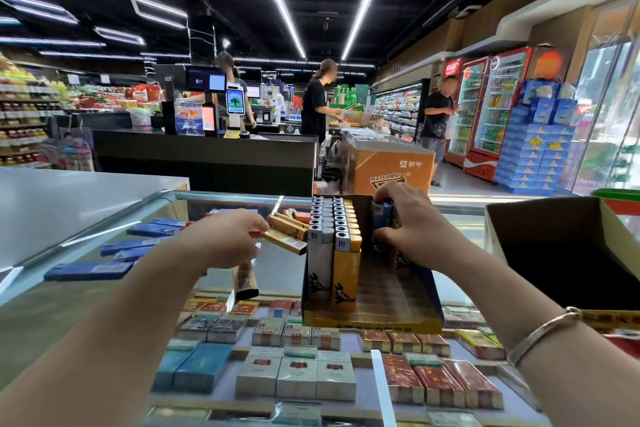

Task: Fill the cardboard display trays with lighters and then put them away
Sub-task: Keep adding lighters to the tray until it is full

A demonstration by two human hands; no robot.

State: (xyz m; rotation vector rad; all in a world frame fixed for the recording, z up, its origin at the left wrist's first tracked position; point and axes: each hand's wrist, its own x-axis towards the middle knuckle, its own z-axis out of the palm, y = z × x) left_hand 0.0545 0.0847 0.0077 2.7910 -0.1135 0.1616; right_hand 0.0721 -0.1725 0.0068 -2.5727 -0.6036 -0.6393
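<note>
In the head view, the tray [372, 288] stands on the glass counter [104, 229], over rows of cigarette packs [298, 376] in the case below. Two rows of upright lighters [334, 236] fill its left side; the middle and front slots are bare.

The right hand [405, 222] curls its fingers round a bunch of blue lighters [382, 215] at the tray's back right, the thumb pressed against their side. The left hand [230, 239] pinches a gold lighter [284, 241] by one end, just left of the tray, with more gold ones [289, 220] lying loose behind it. Blue lighters [88, 270] lie scattered further left on the glass. A second, dark box [561, 253] sits to the right.

The main risk looks to be the blue bunch: held several at once, one could miss its slot, tilt and knock its neighbours askew. Pressing down with one hand on the far corner could tip or slide the light tray on smooth glass. The gold lighter, held only at its tip, could slip and skid off the counter. A sleeve-free forearm crossing the standing rows could topple them.
</note>
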